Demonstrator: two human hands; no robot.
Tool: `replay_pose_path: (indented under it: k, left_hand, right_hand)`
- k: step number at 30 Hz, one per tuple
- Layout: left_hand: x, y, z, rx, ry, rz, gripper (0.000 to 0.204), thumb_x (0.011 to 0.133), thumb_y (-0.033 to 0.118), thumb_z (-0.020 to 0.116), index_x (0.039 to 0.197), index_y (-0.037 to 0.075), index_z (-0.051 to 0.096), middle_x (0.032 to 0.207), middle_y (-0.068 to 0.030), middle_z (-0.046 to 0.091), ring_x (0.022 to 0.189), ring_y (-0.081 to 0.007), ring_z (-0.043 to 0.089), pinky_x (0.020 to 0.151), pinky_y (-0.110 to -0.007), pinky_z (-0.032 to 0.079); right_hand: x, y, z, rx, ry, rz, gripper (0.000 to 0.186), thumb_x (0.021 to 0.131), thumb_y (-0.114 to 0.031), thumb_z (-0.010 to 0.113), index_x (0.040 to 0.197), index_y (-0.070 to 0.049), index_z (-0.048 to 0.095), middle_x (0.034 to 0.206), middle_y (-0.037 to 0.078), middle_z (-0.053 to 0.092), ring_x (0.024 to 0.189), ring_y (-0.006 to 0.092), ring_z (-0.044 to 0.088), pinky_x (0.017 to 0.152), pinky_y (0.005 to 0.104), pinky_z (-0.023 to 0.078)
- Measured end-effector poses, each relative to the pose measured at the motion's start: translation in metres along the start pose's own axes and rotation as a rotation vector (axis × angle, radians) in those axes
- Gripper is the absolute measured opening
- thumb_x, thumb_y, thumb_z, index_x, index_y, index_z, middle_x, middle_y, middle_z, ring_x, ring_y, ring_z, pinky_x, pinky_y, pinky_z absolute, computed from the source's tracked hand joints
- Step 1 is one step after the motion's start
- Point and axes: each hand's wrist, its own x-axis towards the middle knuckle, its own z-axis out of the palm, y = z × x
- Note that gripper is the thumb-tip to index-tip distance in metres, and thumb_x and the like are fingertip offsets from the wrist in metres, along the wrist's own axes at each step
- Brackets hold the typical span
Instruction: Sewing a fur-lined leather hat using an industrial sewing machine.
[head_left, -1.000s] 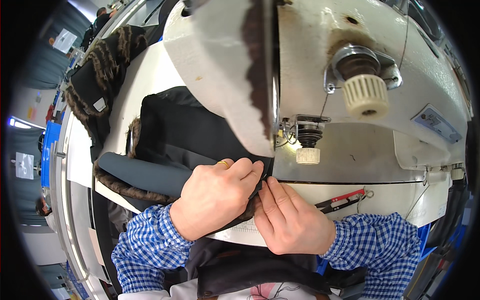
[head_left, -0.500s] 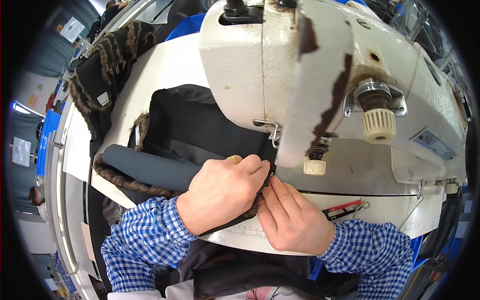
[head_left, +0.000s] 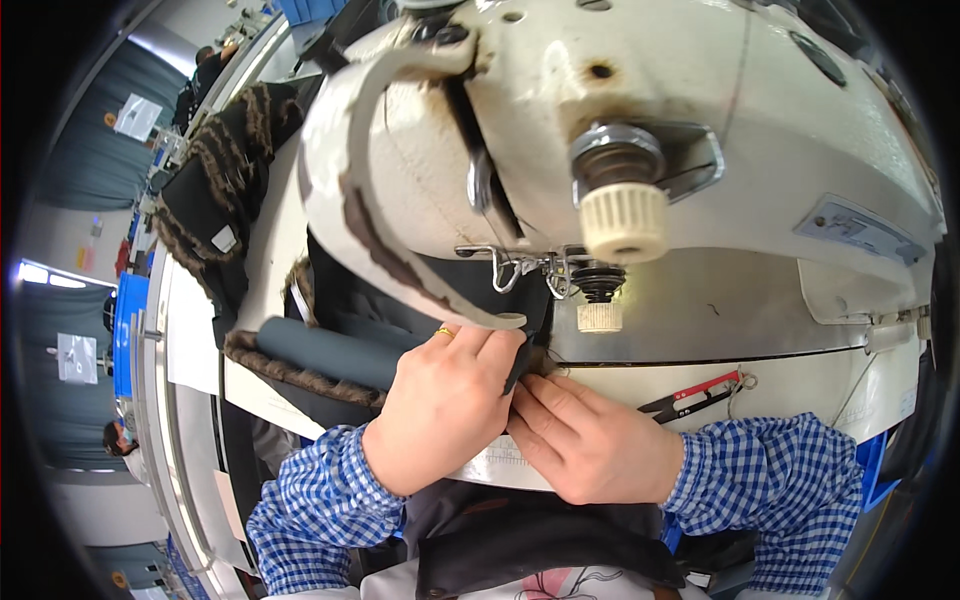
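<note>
Two hands of mine are at the dark cloth [head_left: 345, 295], which lies on the white table [head_left: 860, 395] by the sewing machine [head_left: 700, 90]. My left hand [head_left: 440, 405] grips it; my right hand [head_left: 600, 440] has fingers together, pinching or not I cannot tell.

the sewing machine [head_left: 790, 160] wears glossy, faintly pebbled white paint, stained rusty brown in places. its tension knob [head_left: 623, 222] looks like ribbed cream plastic, and the bed plate [head_left: 720, 322] is smooth metal with a soft sheen. the dark cloth [head_left: 345, 285] looks matt and smooth, edged with fuzzy brown fur trim [head_left: 300, 375]. the checked sleeves [head_left: 765, 465] are crinkled woven cloth; the tabletop [head_left: 820, 395] is smooth and white.
</note>
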Motion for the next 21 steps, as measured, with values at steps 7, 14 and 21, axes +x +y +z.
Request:
replay_pose_path:
  k: [7, 14, 21]
  left_hand:
    - [-0.005, -0.013, 0.007, -0.434, 0.181, -0.191, 0.013, 0.091, 0.001, 0.073, 0.103, -0.002, 0.069, 0.081, -0.0159, 0.068, 0.07, -0.0291, 0.066, 0.064, -0.033, 0.05]
    - [-0.008, -0.016, 0.007, -0.42, 0.227, -0.179, 0.013, 0.096, 0.003, 0.07, 0.107, -0.002, 0.071, 0.076, -0.0125, 0.063, 0.067, -0.0228, 0.062, 0.066, -0.029, 0.049]
    - [-0.012, -0.024, 0.009, -0.702, 0.146, -0.319, 0.019, 0.093, -0.002, 0.064, 0.112, -0.002, 0.07, 0.085, -0.0116, 0.065, 0.074, -0.0224, 0.063, 0.069, -0.032, 0.049]
  right_hand:
    - [0.001, -0.002, -0.025, 1.658, 0.379, 1.338, 0.046, 0.11, -0.028, 0.052, 0.139, 0.007, 0.051, 0.126, 0.021, 0.065, 0.112, 0.0255, 0.066, 0.101, 0.0389, 0.055]
    - [0.036, 0.023, -0.007, 1.946, 0.154, 1.472, 0.054, 0.111, -0.038, 0.047, 0.134, 0.011, 0.048, 0.126, 0.028, 0.064, 0.113, 0.0345, 0.069, 0.101, 0.0457, 0.057]
    - [0.041, 0.018, 0.003, 1.683, 0.131, 1.343, 0.043, 0.107, -0.026, 0.056, 0.116, 0.016, 0.057, 0.1, 0.019, 0.071, 0.084, 0.0263, 0.076, 0.072, 0.0353, 0.067]
